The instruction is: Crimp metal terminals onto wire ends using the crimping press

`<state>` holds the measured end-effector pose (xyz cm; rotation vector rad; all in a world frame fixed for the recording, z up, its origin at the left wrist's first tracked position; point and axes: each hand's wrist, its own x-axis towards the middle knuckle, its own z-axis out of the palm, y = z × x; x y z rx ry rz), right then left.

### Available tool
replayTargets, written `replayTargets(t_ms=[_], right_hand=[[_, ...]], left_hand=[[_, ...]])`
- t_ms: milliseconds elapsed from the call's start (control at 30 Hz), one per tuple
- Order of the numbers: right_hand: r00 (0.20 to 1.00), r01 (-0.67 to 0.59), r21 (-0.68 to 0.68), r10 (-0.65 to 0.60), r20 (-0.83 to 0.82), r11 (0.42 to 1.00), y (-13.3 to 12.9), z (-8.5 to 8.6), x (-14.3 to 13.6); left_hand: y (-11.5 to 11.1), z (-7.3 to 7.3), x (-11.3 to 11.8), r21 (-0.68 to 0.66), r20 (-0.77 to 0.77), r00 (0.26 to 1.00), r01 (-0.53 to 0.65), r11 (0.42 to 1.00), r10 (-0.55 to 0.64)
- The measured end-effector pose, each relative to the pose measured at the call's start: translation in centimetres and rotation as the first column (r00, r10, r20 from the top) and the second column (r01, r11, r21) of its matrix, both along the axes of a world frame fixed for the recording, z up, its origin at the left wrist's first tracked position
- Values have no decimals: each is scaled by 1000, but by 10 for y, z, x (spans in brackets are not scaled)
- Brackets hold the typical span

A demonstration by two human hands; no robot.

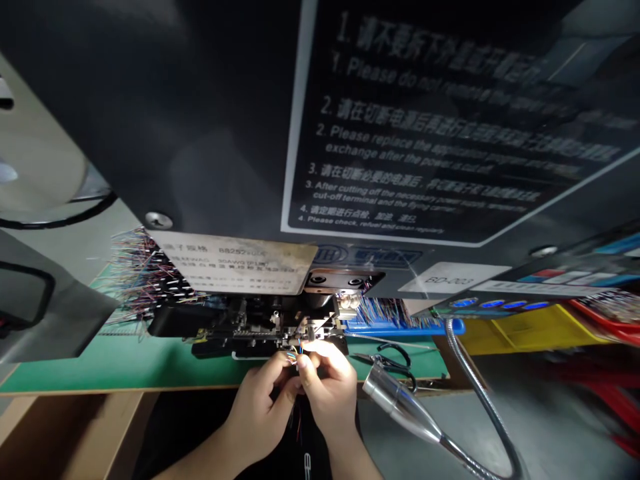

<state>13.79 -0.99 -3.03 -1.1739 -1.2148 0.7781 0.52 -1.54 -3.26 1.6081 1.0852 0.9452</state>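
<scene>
I judge the thin coloured wires (292, 357) light, limp and easily nicked, best taken just behind their ends, and I have them in narrow fingertip pinches, at one o'clock from my left hand (263, 404) and ten o'clock from my right hand (329, 387).

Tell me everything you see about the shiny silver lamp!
The lamp looks like smooth, shiny metal. Its head is wide at one end and narrows into a ribbed, bendy neck. The neck loops down to the picture's bottom edge, then climbs toward the dark machine, near the blue buttons. The head tilts, wide end up and left, toward the person's right hand. Neither hand touches it. Its bulb is hidden.
</scene>
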Motion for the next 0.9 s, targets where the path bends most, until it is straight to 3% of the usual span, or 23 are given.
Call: replayTargets(t_ms=[433, 700, 900], right_hand=[[996, -52, -67, 56, 67, 996, 5, -5, 4], [999, -34, -89, 33, -9, 995, 4, -7, 0], [993, -101, -114, 93, -77, 988, 3, -4, -1]], left_hand=[[5, 2, 0, 116, -91, 994, -43, 992, 53], [4, 3, -2, 124, -84, 994, -59, 991, 69], [5, 3, -4, 82, -28, 1000, 3, 997, -1]])
